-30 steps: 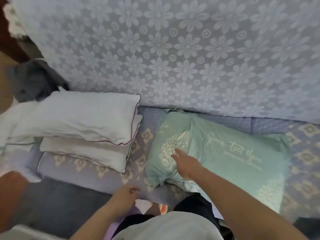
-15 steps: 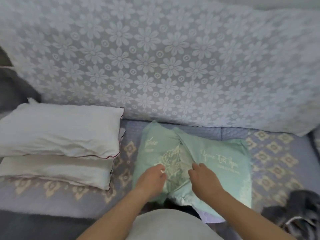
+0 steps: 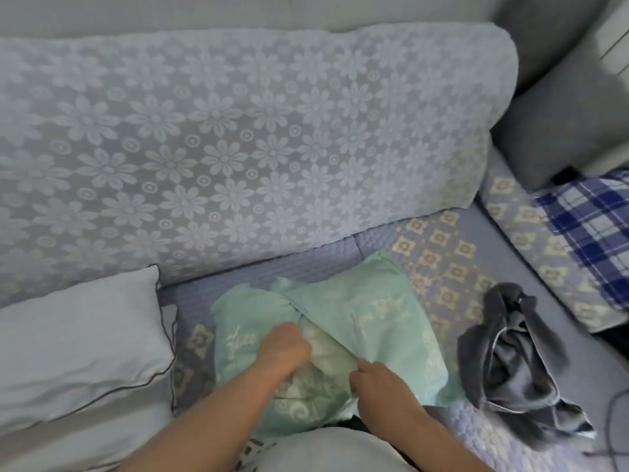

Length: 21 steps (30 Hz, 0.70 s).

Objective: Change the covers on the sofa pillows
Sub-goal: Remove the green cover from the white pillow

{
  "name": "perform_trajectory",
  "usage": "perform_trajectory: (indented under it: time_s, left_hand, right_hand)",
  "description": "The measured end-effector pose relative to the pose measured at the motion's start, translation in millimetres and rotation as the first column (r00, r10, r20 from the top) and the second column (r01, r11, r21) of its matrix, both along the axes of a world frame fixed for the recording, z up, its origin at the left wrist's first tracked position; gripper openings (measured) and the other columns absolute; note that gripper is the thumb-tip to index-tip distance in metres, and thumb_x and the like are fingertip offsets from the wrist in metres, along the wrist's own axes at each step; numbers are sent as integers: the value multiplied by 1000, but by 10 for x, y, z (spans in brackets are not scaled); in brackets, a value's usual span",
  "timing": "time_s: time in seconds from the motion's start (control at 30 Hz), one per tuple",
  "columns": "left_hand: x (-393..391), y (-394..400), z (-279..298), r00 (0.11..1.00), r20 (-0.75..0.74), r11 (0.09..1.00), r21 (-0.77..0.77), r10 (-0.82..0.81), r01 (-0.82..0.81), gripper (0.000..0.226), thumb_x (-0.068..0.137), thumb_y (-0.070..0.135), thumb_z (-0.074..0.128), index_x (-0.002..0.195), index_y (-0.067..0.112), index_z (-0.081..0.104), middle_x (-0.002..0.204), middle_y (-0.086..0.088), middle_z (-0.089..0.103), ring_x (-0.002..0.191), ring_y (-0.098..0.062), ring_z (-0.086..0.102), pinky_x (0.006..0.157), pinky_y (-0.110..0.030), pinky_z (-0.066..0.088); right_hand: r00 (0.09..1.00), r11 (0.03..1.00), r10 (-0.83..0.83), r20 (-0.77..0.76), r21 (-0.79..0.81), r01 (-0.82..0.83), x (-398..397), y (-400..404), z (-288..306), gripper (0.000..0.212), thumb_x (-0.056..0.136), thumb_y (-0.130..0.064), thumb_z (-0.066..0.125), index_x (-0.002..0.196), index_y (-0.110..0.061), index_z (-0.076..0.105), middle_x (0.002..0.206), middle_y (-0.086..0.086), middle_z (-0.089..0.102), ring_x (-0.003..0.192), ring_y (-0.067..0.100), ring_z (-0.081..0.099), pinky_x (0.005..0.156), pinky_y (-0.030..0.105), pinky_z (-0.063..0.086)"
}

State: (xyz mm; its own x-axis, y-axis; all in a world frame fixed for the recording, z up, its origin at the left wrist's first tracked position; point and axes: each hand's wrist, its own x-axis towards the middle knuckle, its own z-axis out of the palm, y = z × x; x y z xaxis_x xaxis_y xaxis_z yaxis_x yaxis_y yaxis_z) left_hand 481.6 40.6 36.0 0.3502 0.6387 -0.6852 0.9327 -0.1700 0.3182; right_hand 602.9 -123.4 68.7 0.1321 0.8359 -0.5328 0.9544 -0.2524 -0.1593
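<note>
Head view is looking down on a sofa whose seat (image 3: 442,260) is wearing a quilted blue cover with tan squares, and whose backrest (image 3: 238,148) is carrying a pale flower-patterned throw. A mint green pillow (image 3: 367,321) is lying on the seat at the person's lap, its near end reaching the seat's front edge. The left hand (image 3: 284,349) is bunching the green cover in curled fingers; the right hand (image 3: 377,379) is pinching the cover's edge just beside it. White pillows (image 3: 78,342) are sitting stacked at the left, near the green one but apart. A crumpled dark grey cloth (image 3: 517,362) is lying to the right, with open seat between. A blue plaid cloth (image 3: 589,233) is resting on the corner section at far right.
</note>
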Motion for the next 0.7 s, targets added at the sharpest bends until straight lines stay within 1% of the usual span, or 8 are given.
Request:
perform_trajectory:
  time_s: [0.07,0.17,0.23,0.3,0.4,0.47,0.6,0.7]
  left_hand:
    - [-12,-191,125,996,64,997,-47,-60,63,36,92,16,49,126,9,55,131,-15,61,121,-32,59,97,-33,47]
    - [-110,-391,297,981,140,989,-42,-132,139,29,90,12,51,119,9,52,128,-15,59,120,-33,57,95,-36,45]
    - [-156,-408,428,968,177,983,-22,-175,182,28,90,9,51,118,9,51,127,-16,57,119,-34,55,94,-37,43]
    - [-213,-360,562,956,189,975,48,-224,219,32,90,6,49,121,8,48,128,-17,53,121,-36,53,97,-39,42]
    - [-244,-319,693,932,185,948,119,-313,295,32,89,3,51,121,7,47,127,-18,51,117,-38,54,96,-43,41]
    - [-263,-256,756,928,157,933,189,-337,307,31,87,3,52,117,9,48,124,-17,51,114,-39,55,90,-45,43]
    - [-408,83,747,979,111,897,429,-168,105,34,84,3,48,115,15,56,126,-8,50,116,-32,52,88,-43,44]
    - [-478,265,684,957,277,852,519,-88,-72,32,74,6,42,97,20,60,107,-3,58,104,-30,57,82,-42,46]
  right_hand:
    - [995,992,-93,-19,82,95,-38,-22,-112,25,88,-21,48,106,-18,65,108,2,59,98,25,54,73,31,40]
    - [977,920,-203,-62,330,212,-110,138,-216,28,77,-38,58,101,-23,62,95,-4,56,85,21,55,70,31,49]
    - [959,874,-282,-32,404,270,-110,368,-220,46,65,-29,73,107,-20,57,98,2,52,85,24,53,67,35,52]
    - [942,852,-331,53,446,274,-87,679,-190,56,58,-19,78,110,-15,58,95,7,52,81,29,55,60,39,51]
    - [929,847,-330,165,487,214,74,1052,-212,46,61,-2,72,105,-9,60,88,13,52,76,34,54,56,41,46]
    - [908,821,-395,137,496,283,308,1234,-126,34,71,1,64,103,-8,59,95,16,54,85,38,57,61,41,46]
    - [793,627,-609,-10,606,489,917,1412,202,33,77,9,56,106,-5,63,109,21,55,97,41,56,68,38,40]
    - [803,616,-595,-2,641,458,998,1395,262,37,72,13,59,106,-1,67,103,22,59,93,42,56,69,40,43]
